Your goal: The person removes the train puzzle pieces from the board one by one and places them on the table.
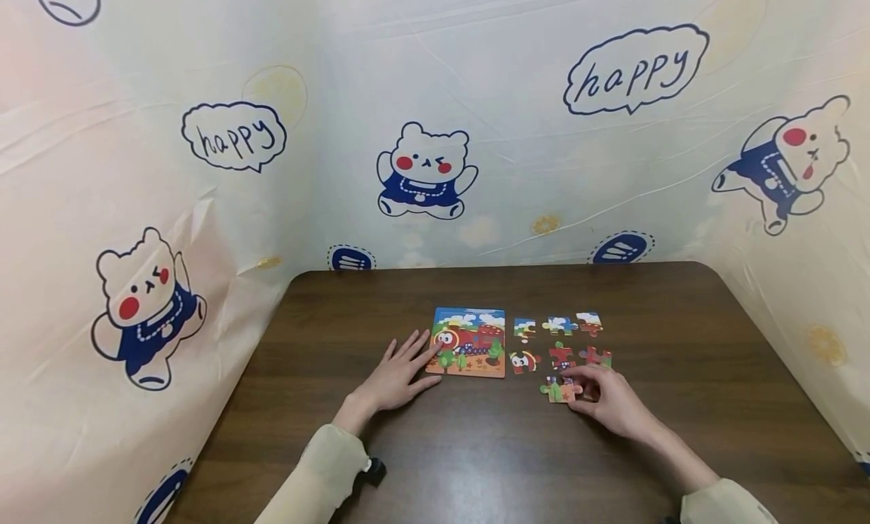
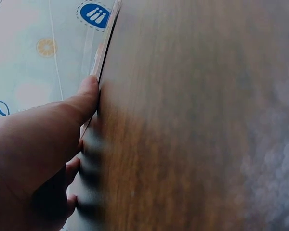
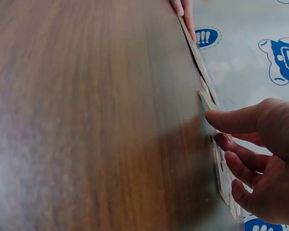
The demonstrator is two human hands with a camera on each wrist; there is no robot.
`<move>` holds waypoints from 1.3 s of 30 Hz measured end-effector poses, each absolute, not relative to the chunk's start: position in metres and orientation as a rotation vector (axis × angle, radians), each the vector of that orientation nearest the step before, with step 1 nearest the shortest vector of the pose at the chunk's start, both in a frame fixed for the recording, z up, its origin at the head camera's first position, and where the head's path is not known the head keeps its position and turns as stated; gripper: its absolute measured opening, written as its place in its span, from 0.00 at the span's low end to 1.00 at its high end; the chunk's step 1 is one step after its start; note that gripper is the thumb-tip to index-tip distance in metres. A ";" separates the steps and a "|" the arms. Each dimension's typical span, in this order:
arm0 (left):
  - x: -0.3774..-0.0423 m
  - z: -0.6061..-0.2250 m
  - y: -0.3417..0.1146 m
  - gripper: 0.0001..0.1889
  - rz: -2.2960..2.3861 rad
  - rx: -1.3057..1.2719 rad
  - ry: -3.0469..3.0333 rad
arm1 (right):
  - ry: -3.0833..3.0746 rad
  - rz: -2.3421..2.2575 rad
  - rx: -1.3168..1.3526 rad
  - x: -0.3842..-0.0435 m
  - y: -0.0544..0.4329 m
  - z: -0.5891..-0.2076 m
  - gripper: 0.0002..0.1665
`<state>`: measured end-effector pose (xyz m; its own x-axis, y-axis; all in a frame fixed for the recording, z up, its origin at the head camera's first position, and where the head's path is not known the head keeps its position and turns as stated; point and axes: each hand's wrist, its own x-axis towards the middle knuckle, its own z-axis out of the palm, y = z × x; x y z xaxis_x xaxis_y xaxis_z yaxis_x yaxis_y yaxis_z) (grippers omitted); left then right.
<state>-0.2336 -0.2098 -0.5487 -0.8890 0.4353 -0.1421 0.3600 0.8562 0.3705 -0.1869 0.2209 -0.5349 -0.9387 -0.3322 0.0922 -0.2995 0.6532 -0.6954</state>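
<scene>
A square picture puzzle board [image 1: 469, 343] with a red train scene lies on the table. My left hand [image 1: 397, 377] rests at its left edge, fingers spread and fairly straight, one fingertip over the picture. My right hand [image 1: 612, 399] pinches a green and orange jigsaw piece [image 1: 560, 391] between thumb and fingers, at the front of the loose pieces. In the right wrist view that piece [image 3: 208, 100] is tilted, its edge at the thumb tip. Right behind it lies a red piece [image 1: 561, 354], partly overlapped by the fingers.
To the right of the board, other loose pieces lie in rows: a blue-sky piece [image 1: 559, 325], a corner piece [image 1: 589, 323], a piece with an eye [image 1: 523, 362] and a red one [image 1: 596, 356]. A printed curtain [image 1: 516, 192] encloses the brown table [image 1: 469, 448].
</scene>
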 end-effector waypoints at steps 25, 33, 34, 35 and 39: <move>-0.241 -0.539 -0.207 0.36 0.510 0.595 2.814 | 2.889 -1.158 -0.664 -0.206 0.208 -0.523 0.19; -0.252 -0.539 -0.213 0.39 0.502 0.628 2.843 | 2.763 -1.183 -0.662 -0.234 0.181 -0.517 0.18; -0.254 -0.539 -0.214 0.39 0.497 0.632 2.844 | 2.739 -1.198 -0.655 -0.238 0.178 -0.518 0.18; -0.256 -0.539 -0.216 0.40 0.490 0.633 2.844 | 2.717 -1.212 -0.652 -0.241 0.174 -0.518 0.19; -0.263 -0.534 -0.220 0.43 0.455 0.634 2.839 | 2.686 -1.231 -0.653 -0.252 0.159 -0.517 0.21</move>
